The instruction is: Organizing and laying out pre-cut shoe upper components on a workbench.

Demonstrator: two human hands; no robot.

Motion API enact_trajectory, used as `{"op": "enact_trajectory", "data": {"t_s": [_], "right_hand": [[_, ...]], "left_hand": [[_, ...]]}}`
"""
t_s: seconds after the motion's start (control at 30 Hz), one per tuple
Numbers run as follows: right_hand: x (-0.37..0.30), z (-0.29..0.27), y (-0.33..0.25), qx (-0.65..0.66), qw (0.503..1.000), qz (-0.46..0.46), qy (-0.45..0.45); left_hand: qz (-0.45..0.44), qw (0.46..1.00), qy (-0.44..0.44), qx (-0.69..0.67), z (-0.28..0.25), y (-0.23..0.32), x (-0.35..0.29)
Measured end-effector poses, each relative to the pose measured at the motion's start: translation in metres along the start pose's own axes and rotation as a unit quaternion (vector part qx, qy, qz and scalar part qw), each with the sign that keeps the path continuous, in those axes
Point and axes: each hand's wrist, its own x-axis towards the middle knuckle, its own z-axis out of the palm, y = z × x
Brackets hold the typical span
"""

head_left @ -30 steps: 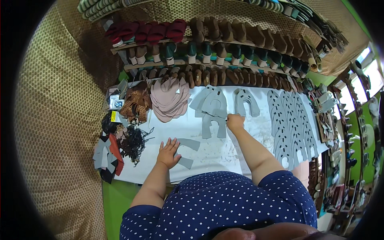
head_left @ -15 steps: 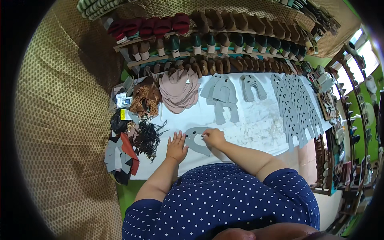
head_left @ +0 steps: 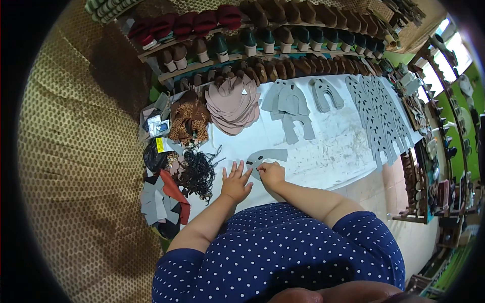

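Note:
A grey U-shaped shoe upper piece [head_left: 275, 154] with small black patches on it lies flat on the white table cover in front of me. At its left end my left hand [head_left: 236, 184] rests with fingers spread, the fingertips touching or close to the piece. My right hand [head_left: 273, 174] is closed in a pinch over the piece's near left part, just right of my left hand. What its fingertips hold is too small to make out. Part of the piece is hidden under my right hand.
Tangled black strips [head_left: 199, 171] and scraps [head_left: 174, 192] lie left. Behind are leopard-print pieces [head_left: 189, 123], stacked pink pieces [head_left: 232, 106], stacked grey pieces [head_left: 288, 103] and grey uppers with black patches [head_left: 379, 113]. Racks of shoes [head_left: 283, 43] stand at the back; more shelves [head_left: 434, 166] right.
The grey piece has turned, its open side now facing right. My right hand has moved closer to the left one, whose fingers are spread wider. The whole view has shifted slightly.

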Motion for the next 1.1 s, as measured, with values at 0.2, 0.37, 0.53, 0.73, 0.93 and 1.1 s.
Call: {"op": "enact_trajectory", "data": {"t_s": [0.2, 0.37, 0.53, 0.73, 0.93, 1.1], "right_hand": [[-0.003, -0.002, -0.011, -0.034, 0.998, 0.045, -0.010], [-0.010, -0.016, -0.021, -0.134, 0.989, -0.045, -0.035], [-0.016, -0.024, 0.002, -0.150, 0.961, -0.229, 0.019], [-0.020, -0.030, 0.032, -0.192, 0.906, -0.376, 0.010], [-0.017, -0.029, 0.037, -0.167, 0.910, -0.380, -0.007], [-0.015, -0.031, 0.035, -0.153, 0.915, -0.373, -0.014]], "left_hand": [[0.019, 0.999, -0.026, 0.003, -0.004, -0.002, 0.002], [0.006, 1.000, -0.025, -0.004, 0.000, -0.005, 0.005], [-0.014, 1.000, -0.012, -0.014, 0.002, -0.007, 0.006], [-0.032, 0.999, 0.002, -0.025, 0.004, -0.009, 0.018], [-0.130, 0.985, 0.024, -0.113, -0.016, 0.008, 0.046], [-0.186, 0.975, -0.009, -0.120, -0.008, 0.004, 0.065]]}}
